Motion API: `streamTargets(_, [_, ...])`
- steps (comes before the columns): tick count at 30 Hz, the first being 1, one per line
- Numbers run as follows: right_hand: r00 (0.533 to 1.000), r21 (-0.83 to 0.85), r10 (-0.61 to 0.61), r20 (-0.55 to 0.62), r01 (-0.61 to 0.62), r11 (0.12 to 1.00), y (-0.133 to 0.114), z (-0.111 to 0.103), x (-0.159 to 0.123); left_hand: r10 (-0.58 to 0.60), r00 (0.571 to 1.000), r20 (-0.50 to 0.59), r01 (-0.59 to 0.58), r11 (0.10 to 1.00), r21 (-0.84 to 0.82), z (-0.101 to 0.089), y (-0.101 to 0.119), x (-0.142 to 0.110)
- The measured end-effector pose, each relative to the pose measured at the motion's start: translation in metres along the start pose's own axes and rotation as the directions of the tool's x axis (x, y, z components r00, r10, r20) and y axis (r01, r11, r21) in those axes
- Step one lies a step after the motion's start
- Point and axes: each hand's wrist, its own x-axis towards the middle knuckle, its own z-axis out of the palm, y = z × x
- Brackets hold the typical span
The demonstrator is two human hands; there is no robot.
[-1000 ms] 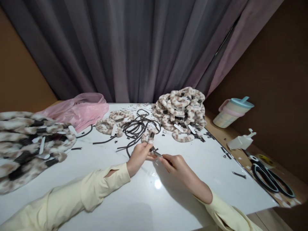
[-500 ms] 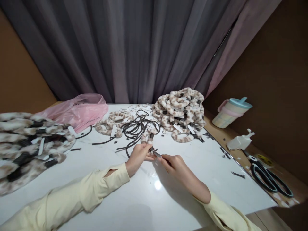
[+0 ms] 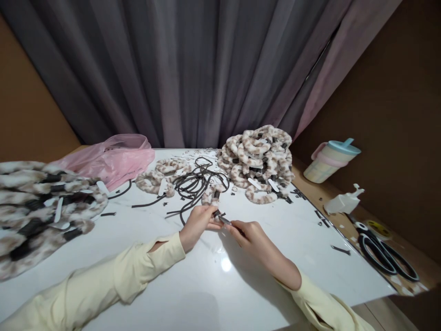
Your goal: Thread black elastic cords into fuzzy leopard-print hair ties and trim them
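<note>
My left hand (image 3: pixel 197 226) is closed on a spotted plush ring (image 3: pixel 208 196), thumb on top and fingers beneath. Dark cord (image 3: pixel 216 213) wraps the ring's near end beside my thumb. In my right hand (image 3: pixel 254 236) is a small pointed metal tool (image 3: pixel 225 220), pinched between thumb and fingers, its tip at the dark wrapped part. My fingers hide most of the tool's handle. Just beyond the hands lies a tangled dark cord (image 3: pixel 193 184), one strand of which runs down to my left hand.
Plush rings are heaped at the back right (image 3: pixel 262 151) and left (image 3: pixel 31 216). A pink plastic bag (image 3: pixel 120 161) lies back left. Along the right edge stand a lidded cup (image 3: pixel 327 163), a white bottle (image 3: pixel 342 202) and black-handled scissors (image 3: pixel 379 253). Cord scraps (image 3: pixel 341 250) dot the white table.
Almost nothing differs. Both hands stay in the same place, the tool's tip still at the dark wrapped part of the ring.
</note>
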Motion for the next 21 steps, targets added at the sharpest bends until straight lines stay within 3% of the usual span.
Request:
streamTargets(13, [1.0,0.006,0.006,0.003,-0.006,1.0,0.0014,0.0003,0.0002,-0.015,1.0,-0.019,0.015,1.0,0.004,0.0024,0.0035,-0.0019])
streamTargets(21, [1.0,-0.015,-0.003,-0.022,0.003,1.0,-0.002,0.005,0.0023,0.068,0.994,-0.084,-0.068,0.998,0.009,0.0047,-0.0049,-0.0011])
